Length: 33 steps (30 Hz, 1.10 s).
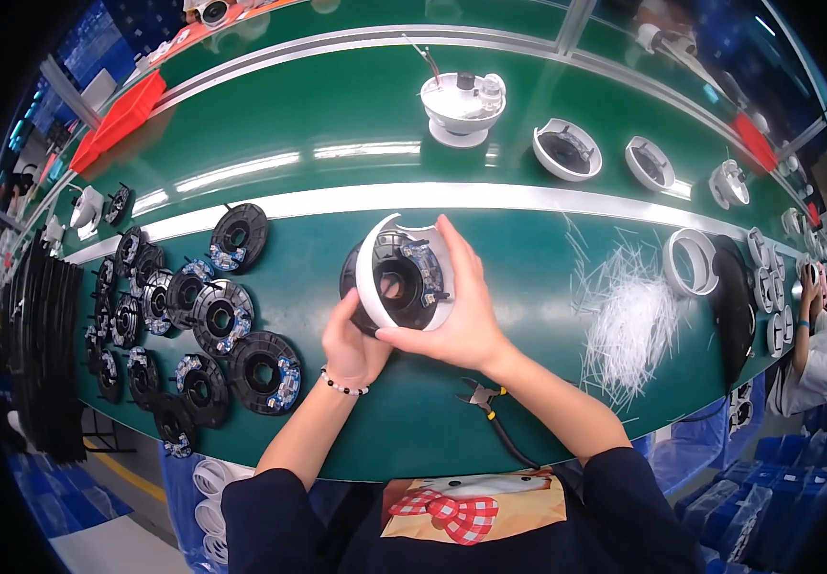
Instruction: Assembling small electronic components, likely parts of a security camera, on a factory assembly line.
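Note:
Over the middle of the table I hold a white, bowl-like ring housing (pixel 367 283) together with a black round plate (pixel 348 273). A small blue circuit board (pixel 423 266) shows inside the ring. My right hand (pixel 466 320) grips the housing's right side, thumb along its lower rim. My left hand (pixel 354 342), with a beaded bracelet (pixel 344 387) at the wrist, is closed at the lower left of the black plate; some of its fingers are hidden behind the parts. Side cutters (pixel 485 397) with black and yellow handles lie below my right hand.
Several black plates with circuit boards (pixel 223 318) lie at the left. A heap of thin clear strips (pixel 628 320) and white rings (pixel 691 261) are at the right. On the far strip stand a white bowl-shaped assembly (pixel 458 107) and white shells (pixel 566 151). Another person (pixel 820 354) works far right.

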Each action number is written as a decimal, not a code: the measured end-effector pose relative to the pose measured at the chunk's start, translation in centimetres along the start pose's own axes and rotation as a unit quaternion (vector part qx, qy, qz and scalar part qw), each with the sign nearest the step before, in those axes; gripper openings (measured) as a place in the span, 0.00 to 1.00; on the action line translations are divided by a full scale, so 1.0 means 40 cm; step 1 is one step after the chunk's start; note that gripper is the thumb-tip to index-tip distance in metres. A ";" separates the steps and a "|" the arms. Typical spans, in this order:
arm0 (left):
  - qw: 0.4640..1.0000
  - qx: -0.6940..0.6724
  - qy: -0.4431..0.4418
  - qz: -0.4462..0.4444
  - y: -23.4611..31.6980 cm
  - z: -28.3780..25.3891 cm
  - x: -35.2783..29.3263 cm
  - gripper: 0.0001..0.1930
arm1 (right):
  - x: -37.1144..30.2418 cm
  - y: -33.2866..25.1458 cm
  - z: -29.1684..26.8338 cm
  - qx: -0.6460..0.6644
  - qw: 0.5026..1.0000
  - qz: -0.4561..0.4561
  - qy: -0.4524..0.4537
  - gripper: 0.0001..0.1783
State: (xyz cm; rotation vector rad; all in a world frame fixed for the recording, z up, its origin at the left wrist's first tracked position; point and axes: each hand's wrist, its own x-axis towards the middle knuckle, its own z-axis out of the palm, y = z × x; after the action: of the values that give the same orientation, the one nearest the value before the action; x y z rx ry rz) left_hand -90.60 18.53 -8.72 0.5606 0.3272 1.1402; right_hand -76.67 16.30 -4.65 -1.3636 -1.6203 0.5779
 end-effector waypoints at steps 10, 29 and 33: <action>0.964 -0.242 -0.038 -0.107 0.044 -0.003 0.025 0.36 | 0.024 -0.038 0.002 -0.058 0.995 -0.077 -0.034 0.63; 0.991 -0.090 0.086 -0.055 0.032 0.021 0.015 0.29 | 0.006 -0.062 -0.006 -0.013 0.996 -0.001 -0.091 0.63; 0.990 -0.083 0.098 -0.057 0.028 0.023 0.013 0.29 | -0.003 -0.051 -0.003 -0.055 0.994 -0.001 -0.098 0.63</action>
State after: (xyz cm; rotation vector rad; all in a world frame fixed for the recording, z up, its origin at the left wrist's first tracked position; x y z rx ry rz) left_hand -90.75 19.12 -7.30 0.2806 0.4246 1.1019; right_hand -77.64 15.61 -2.97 -1.4210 -1.8336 0.6454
